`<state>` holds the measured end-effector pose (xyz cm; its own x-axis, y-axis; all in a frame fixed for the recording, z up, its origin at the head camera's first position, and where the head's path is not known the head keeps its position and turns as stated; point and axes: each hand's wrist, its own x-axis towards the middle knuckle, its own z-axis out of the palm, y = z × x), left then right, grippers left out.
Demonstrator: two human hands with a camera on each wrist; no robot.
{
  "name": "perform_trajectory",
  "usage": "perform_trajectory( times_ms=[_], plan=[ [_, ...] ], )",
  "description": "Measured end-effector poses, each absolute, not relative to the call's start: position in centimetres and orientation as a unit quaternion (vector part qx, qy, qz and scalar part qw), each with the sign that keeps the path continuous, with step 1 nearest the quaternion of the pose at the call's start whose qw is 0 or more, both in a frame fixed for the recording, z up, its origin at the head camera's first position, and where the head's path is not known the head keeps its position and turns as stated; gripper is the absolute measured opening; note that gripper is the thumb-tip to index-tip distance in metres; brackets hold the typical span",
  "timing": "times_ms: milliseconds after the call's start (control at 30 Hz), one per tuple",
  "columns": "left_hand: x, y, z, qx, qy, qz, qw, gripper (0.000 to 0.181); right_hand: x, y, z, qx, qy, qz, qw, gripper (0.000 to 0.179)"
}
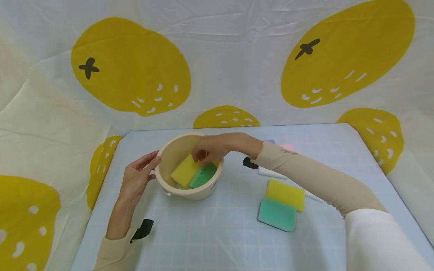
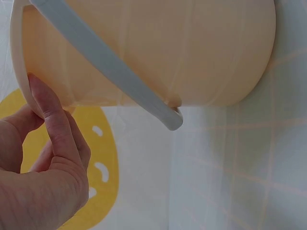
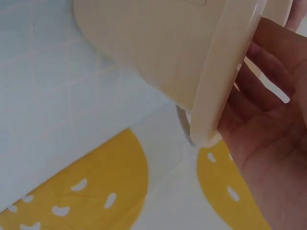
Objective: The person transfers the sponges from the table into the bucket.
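Observation:
A cream bucket point(image 1: 198, 195) stands on the table, with a yellow sponge point(image 1: 184, 171) and a green sponge point(image 1: 205, 176) inside it. My left hand point(image 1: 135, 178) pinches the bucket's left rim between thumb and fingers. In the left wrist view, the grey handle point(image 2: 110, 62) hangs down along the bucket's outer wall. Over the far right rim, my right hand point(image 1: 211, 147) reaches into the bucket with bent fingers at the sponges. The right wrist view hides its fingertips behind the rim point(image 3: 216, 81), so a grip on a sponge cannot be made out.
Right of the bucket, a yellow sponge point(image 1: 285, 194) lies against a teal sponge point(image 1: 277, 214). Partly covered by the right arm are a purple thing point(image 1: 269, 141), a pink thing point(image 1: 287, 146) and white slender pieces point(image 1: 271, 173). A fruit-print cloth point(image 1: 234, 75) hangs behind the table.

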<state>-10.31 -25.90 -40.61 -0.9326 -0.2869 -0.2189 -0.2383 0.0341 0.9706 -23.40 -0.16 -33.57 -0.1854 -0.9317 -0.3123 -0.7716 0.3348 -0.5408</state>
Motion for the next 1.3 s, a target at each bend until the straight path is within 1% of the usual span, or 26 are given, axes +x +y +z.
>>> perform_trajectory(
  times_ms=[100, 333, 600, 767, 1100, 1300],
  plan=[
    [-10.3, -25.9, -40.6, 0.183, -0.717, -0.673, 0.018, 0.060, -23.7, 0.8, -33.5, -0.572, 0.743, -0.182, 0.296, 0.019],
    [-10.3, -25.8, -40.5, 0.187, -0.713, -0.676, 0.015, 0.063, -24.1, 3.4, -33.1, -0.561, 0.736, -0.275, 0.261, 0.024],
    [-10.3, -25.7, -40.4, 0.191, -0.715, -0.672, 0.012, 0.064, -24.1, 6.4, -33.2, -0.539, 0.725, -0.349, 0.250, 0.024],
    [-10.3, -25.7, -40.5, 0.191, -0.714, -0.674, 0.014, 0.065, -23.8, 8.1, -33.2, -0.522, 0.729, -0.367, 0.246, 0.026],
    [-10.3, -25.7, -40.5, 0.199, -0.719, -0.666, 0.010, 0.068, -23.3, 11.5, -34.2, -0.481, 0.754, -0.376, 0.241, 0.020],
    [-10.3, -25.7, -40.4, 0.204, -0.716, -0.667, 0.007, 0.069, -22.8, 13.5, -35.2, -0.463, 0.760, -0.386, 0.245, 0.022]
  ],
)
